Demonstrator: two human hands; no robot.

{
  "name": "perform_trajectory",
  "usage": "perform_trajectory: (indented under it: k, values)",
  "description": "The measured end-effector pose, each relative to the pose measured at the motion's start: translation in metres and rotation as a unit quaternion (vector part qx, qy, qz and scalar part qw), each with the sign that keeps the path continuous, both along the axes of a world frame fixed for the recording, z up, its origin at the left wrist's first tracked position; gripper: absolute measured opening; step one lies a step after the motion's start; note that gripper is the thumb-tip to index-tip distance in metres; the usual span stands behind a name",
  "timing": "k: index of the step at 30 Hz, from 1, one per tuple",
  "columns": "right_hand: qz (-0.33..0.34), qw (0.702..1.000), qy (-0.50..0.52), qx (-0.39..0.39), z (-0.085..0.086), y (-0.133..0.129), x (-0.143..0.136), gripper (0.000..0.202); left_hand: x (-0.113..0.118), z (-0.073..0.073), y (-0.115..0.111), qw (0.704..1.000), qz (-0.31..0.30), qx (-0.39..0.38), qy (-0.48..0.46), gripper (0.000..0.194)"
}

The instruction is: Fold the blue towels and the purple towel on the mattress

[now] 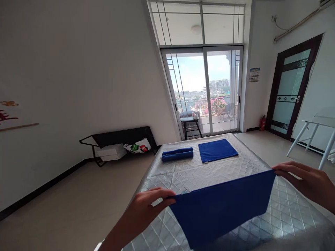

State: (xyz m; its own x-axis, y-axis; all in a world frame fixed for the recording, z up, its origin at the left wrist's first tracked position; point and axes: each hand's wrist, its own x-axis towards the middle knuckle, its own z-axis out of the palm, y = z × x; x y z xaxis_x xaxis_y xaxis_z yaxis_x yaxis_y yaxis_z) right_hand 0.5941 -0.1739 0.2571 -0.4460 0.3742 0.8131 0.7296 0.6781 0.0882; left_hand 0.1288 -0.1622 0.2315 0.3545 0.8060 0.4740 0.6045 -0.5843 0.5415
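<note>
A blue cloth (225,205) hangs stretched between my two hands above the near part of the bed-like surface. My left hand (149,205) pinches its upper left corner between thumb and fingers. At the upper right corner, my right hand (306,179) grips it the same way. Farther back on the quilted silvery cover (167,177) lies a flat blue cloth (217,150). Left of that one are rolled blue cloths (177,154), side by side. The held cloth's lower edge droops close to the cover; whether it touches cannot be made out.
A black bench (123,137) with white boxes (111,152) and a printed bag (138,146) stands by the left wall. Sliding glass doors (205,94) are beyond the far end. At right are a white stool (311,122), a red fire extinguisher (262,123) and a dark-framed door (294,90).
</note>
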Motion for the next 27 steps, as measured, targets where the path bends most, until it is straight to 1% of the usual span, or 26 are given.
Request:
perform_trajectory:
  k: [3,6,7,8,10,12,14,16,18,20,21,23,25,27]
  values:
    - [-0.005,1.0,-0.009,0.008,0.003,-0.005,0.008,0.033,-0.001,0.009,-0.009,1.0,-0.004,0.027,-0.008,0.029]
    - [-0.045,0.999,0.006,0.019,-0.003,-0.01,0.025,0.032,-0.001,0.017,-0.021,0.998,0.003,0.067,-0.016,0.022]
    - [-0.057,0.998,0.014,0.012,-0.006,-0.011,0.031,0.03,-0.001,0.019,-0.023,0.997,0.008,0.075,-0.014,0.021]
    - [-0.061,0.998,0.023,-0.002,-0.009,-0.011,0.037,0.028,0.0,0.02,-0.023,0.997,0.013,0.074,-0.01,0.021]
    - [-0.047,0.997,0.044,-0.039,-0.012,-0.008,0.042,0.026,0.003,0.02,-0.018,0.998,0.028,0.049,-0.001,0.025]
    - [-0.02,0.994,0.064,-0.09,-0.013,0.001,0.041,0.023,0.009,0.018,-0.002,0.999,0.034,-0.001,0.013,0.029]
    - [-0.007,0.984,0.078,-0.159,-0.011,0.02,0.036,0.027,0.018,0.013,0.025,0.997,0.028,-0.066,0.031,0.031]
    - [-0.009,0.967,0.071,-0.243,-0.009,0.05,0.03,0.038,0.027,0.008,0.062,0.99,0.015,-0.133,0.047,0.033]
    - [-0.018,0.949,0.051,-0.31,-0.008,0.091,0.026,0.047,0.037,0.005,0.107,0.983,0.005,-0.178,0.051,0.035]
    - [-0.043,0.939,0.036,-0.34,-0.004,0.139,0.022,0.048,0.048,0.005,0.156,0.98,0.004,-0.193,0.043,0.035]
    - [-0.064,0.938,0.034,-0.339,-0.001,0.163,0.02,0.048,0.053,0.008,0.181,0.982,0.013,-0.184,0.032,0.033]
    - [-0.104,0.944,0.037,-0.311,0.01,0.21,0.016,0.05,0.064,0.017,0.229,0.99,0.054,-0.127,-0.005,0.029]
    - [-0.134,0.958,0.037,-0.252,0.024,0.251,0.012,0.055,0.073,0.028,0.271,0.992,0.103,-0.055,-0.036,0.022]
    - [-0.154,0.967,0.036,-0.201,0.038,0.285,0.008,0.065,0.08,0.036,0.307,0.989,0.14,0.0,-0.052,0.016]
